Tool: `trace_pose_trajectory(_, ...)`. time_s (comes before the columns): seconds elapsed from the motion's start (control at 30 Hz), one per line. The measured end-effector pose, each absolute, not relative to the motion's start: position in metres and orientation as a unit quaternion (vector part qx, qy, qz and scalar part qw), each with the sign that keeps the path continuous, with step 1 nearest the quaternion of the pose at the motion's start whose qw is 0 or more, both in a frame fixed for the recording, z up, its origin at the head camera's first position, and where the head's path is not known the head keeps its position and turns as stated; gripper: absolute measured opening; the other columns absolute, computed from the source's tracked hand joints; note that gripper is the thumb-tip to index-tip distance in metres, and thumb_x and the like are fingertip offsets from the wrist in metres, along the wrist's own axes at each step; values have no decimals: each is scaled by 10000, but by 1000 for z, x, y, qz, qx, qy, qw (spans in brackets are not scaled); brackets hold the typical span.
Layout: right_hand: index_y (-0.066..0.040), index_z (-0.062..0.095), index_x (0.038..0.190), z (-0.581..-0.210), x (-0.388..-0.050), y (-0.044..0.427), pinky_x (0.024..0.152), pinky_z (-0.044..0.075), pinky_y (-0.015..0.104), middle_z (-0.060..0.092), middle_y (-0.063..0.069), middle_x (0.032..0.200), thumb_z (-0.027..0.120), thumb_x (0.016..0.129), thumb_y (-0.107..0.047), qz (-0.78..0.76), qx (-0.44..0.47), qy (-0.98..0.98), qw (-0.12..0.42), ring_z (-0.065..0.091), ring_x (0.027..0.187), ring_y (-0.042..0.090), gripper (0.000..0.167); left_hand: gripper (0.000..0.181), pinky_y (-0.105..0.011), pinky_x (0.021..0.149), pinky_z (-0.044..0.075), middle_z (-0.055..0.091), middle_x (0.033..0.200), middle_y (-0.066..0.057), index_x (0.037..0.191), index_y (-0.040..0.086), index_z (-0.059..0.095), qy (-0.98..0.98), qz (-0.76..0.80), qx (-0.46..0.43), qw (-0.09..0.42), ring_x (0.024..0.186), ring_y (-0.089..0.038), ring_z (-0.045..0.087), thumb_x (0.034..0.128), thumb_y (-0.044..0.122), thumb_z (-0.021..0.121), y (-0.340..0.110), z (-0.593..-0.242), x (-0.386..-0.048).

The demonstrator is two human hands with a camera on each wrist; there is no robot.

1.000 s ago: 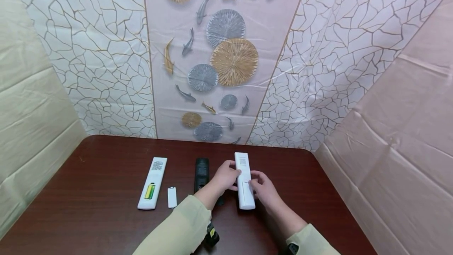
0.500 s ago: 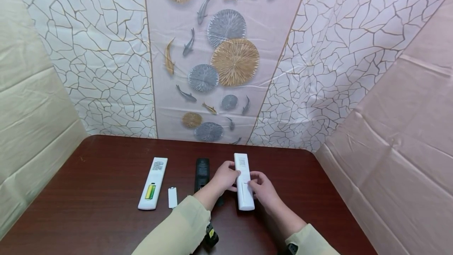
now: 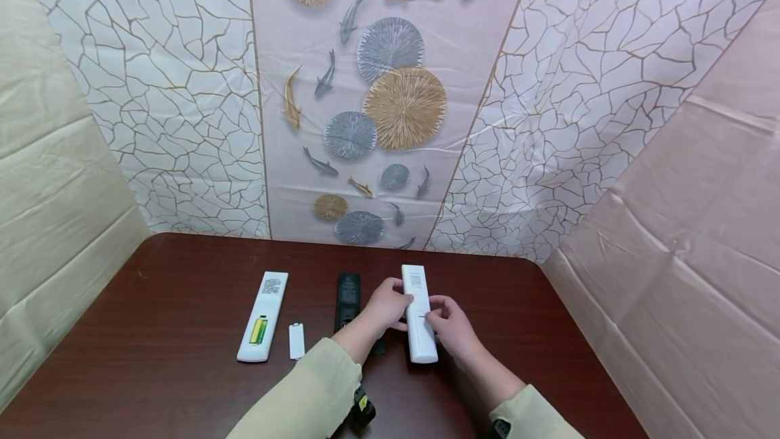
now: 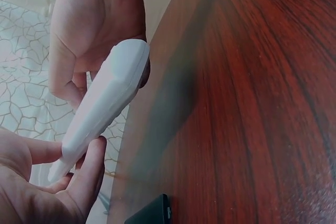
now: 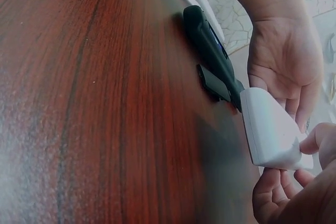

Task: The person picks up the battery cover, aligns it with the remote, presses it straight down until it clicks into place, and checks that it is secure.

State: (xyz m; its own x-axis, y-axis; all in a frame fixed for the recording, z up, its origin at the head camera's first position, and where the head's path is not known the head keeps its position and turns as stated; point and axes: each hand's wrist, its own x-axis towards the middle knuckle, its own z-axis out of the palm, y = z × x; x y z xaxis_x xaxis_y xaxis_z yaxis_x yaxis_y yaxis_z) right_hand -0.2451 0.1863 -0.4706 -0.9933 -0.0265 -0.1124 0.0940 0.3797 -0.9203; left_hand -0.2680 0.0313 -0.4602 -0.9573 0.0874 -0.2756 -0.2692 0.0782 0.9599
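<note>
A white remote control (image 3: 420,341) is held above the table with its back, bearing a printed code square, turned up. My left hand (image 3: 385,305) grips it at the left edge, thumb on top and fingers beneath. From the other side my right hand (image 3: 453,326) grips it, the thumb pressing on the back near a short dark line across the battery cover. In the left wrist view, the fingers of the left hand (image 4: 47,182) pinch the narrow end of the remote (image 4: 102,98). The right wrist view has the right hand (image 5: 299,187) around the remote's (image 5: 270,132) thick end.
Left on the dark wood table (image 3: 152,358) lies another white remote (image 3: 262,317) with green-yellow batteries in its open compartment. Beside it is a loose white battery cover (image 3: 296,341). A black remote (image 3: 348,297) lies partly behind the left arm, with a black cover (image 5: 213,83) near it.
The white remote has shifted slightly left and toward me, both hands moving with it. A dark line across its back shows more plainly by the right thumb.
</note>
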Motion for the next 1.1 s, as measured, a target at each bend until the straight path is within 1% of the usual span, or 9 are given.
trace_pose_trajectory(0.23, -5, 523, 1308, -471, -244, 187, 671, 537, 345, 606, 129, 989, 543, 958, -83, -559, 22, 827, 59, 600, 829, 206, 359, 478, -371, 629, 590, 604, 1113, -137, 1433, 49, 433, 722, 678, -50, 130, 834, -218, 665, 1005, 185, 595, 30, -461, -266)
trace_pose_trajectory(0.53, -6, 521, 1311, -474, -242, 188, 678, 534, 347, 591, 120, 997, 542, 979, -107, -572, 25, 817, 69, 589, 867, 210, 348, 486, -373, 610, 588, 609, 1124, -139, 1411, 51, 445, 730, 671, -49, 122, 831, -217, 667, 981, 196, 619, 30, -468, -269)
trace_pose_trajectory(0.67, 2, 520, 1308, -474, -240, 190, 660, 536, 351, 596, 122, 1006, 550, 978, -108, -576, 23, 814, 69, 594, 832, 213, 349, 476, -369, 609, 588, 607, 1148, -140, 1396, 59, 456, 729, 672, -51, 122, 834, -219, 669, 978, 214, 624, 28, -469, -271)
trace_pose_trajectory(0.8, 34, 511, 1311, -475, -236, 195, 633, 534, 365, 597, 141, 998, 559, 967, -80, -586, 16, 807, 65, 593, 784, 231, 366, 478, -369, 607, 589, 605, 1155, -149, 1385, 62, 464, 726, 675, -53, 121, 847, -234, 667, 969, 220, 639, 28, -470, -274)
trace_pose_trajectory(0.93, 47, 521, 1297, -477, -232, 202, 623, 531, 369, 599, 160, 996, 571, 954, -64, -591, 15, 804, 62, 587, 777, 239, 363, 484, -362, 592, 589, 603, 1152, -162, 1373, 52, 469, 731, 670, -55, 119, 849, -243, 666, 961, 223, 656, 29, -474, -277)
trace_pose_trajectory(1.1, 36, 544, 1280, -477, -230, 211, 628, 537, 362, 608, 151, 985, 578, 945, -65, -588, 24, 806, 58, 594, 780, 243, 351, 475, -350, 571, 586, 604, 1135, -172, 1355, 36, 476, 736, 662, -65, 125, 833, -248, 664, 956, 205, 672, 30, -479, -280)
